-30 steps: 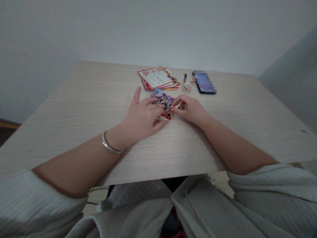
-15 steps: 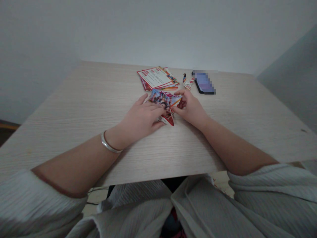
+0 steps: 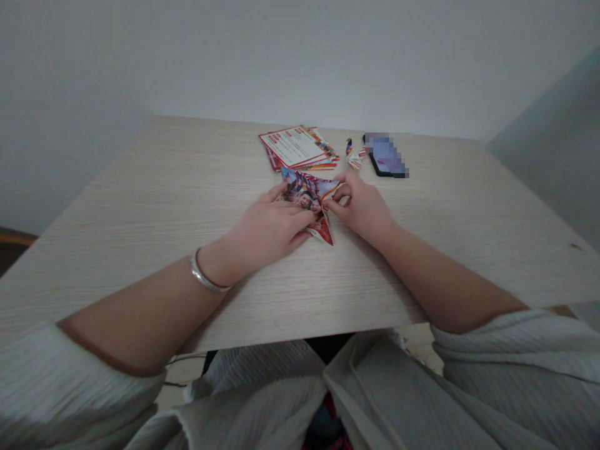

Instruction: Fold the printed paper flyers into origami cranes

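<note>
A colourful printed paper (image 3: 304, 181), creased and folded into a pointed shape, lies on the table between my hands. My left hand (image 3: 267, 228), with a silver bracelet at the wrist, rests on its left part, fingers stretched out and apart over the print. The left thumb is by the lower edge. At the paper's right side, my right hand (image 3: 363, 200) has thumb and fingertips curled together in a pinch on the edge. The paper's underside and the part beneath my left palm are hidden.
Behind the paper lies a stack of printed leaflets (image 3: 295, 147). To its right are a small folded paper piece (image 3: 355, 156) and a phone (image 3: 387, 156) with a blurred screen. The pale wooden table (image 3: 140, 206) meets a wall at the back.
The paper lies flatter and a little more spread, its lower tip shifted slightly towards me. My right fingers have shifted slightly at its edge; my left hand has hardly moved.
</note>
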`<state>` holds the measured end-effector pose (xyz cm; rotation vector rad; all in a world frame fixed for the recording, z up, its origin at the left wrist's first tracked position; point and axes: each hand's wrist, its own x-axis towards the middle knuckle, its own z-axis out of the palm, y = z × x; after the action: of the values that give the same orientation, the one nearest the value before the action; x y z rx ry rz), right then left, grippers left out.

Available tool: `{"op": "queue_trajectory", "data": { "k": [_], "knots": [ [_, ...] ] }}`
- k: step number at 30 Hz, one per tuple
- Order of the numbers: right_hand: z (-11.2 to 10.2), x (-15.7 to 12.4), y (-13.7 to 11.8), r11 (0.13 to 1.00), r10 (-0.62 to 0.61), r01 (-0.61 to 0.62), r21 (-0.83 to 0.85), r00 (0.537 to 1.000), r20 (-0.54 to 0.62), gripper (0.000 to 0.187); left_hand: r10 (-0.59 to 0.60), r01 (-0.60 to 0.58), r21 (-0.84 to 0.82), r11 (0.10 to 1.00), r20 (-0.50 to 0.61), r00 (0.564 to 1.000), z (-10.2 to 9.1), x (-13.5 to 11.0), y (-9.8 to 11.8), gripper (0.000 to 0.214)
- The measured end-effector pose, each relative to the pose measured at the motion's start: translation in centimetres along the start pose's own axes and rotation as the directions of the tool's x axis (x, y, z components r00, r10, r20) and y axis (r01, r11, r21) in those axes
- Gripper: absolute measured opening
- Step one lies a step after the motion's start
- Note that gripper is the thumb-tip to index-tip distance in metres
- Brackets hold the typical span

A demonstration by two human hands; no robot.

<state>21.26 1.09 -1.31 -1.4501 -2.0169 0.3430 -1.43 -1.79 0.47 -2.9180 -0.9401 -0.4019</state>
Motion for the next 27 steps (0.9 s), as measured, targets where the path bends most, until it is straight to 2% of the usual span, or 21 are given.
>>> {"op": "queue_trajectory", "data": {
  "k": [4,7,11,16,21,27],
  "knots": [
    [-0.3,-0.21,-0.1,1.0,-0.001,0.001,0.0,1.0,-0.028,0.043,-0.002,0.002,0.03,1.0,-0.005,1.0,-0.25,0.2,-0.01,0.03],
    [-0.54,-0.35,-0.1,1.0,-0.023,0.023,0.01,0.999,-0.027,0.04,-0.016,0.016,-0.003,1.0,-0.015,1.0,-0.38,0.24,0.0,0.028],
    [-0.69,-0.39,-0.08,0.998,-0.028,0.029,-0.061,0.999,0.018,0.032,-0.052,0.054,-0.115,0.992,0.026,0.998,-0.13,0.07,-0.14,0.023],
    [-0.82,-0.36,-0.18,0.99,-0.052,0.065,-0.122,0.993,0.11,0.031,-0.011,0.015,-0.162,0.987,0.024,1.0,0.4,-0.09,-0.57,0.02],
    [-0.92,-0.38,-0.68,0.964,-0.115,0.154,-0.217,0.977,0.182,0.032,0.001,0.003,-0.163,0.987,0.024,1.0,0.48,-0.11,-0.56,0.02],
    [-0.65,-0.39,-0.83,0.966,-0.08,0.118,-0.23,0.983,0.165,0.032,-0.031,0.035,-0.166,0.985,0.03,0.999,0.29,0.04,-0.34,0.02]
  ]
}}
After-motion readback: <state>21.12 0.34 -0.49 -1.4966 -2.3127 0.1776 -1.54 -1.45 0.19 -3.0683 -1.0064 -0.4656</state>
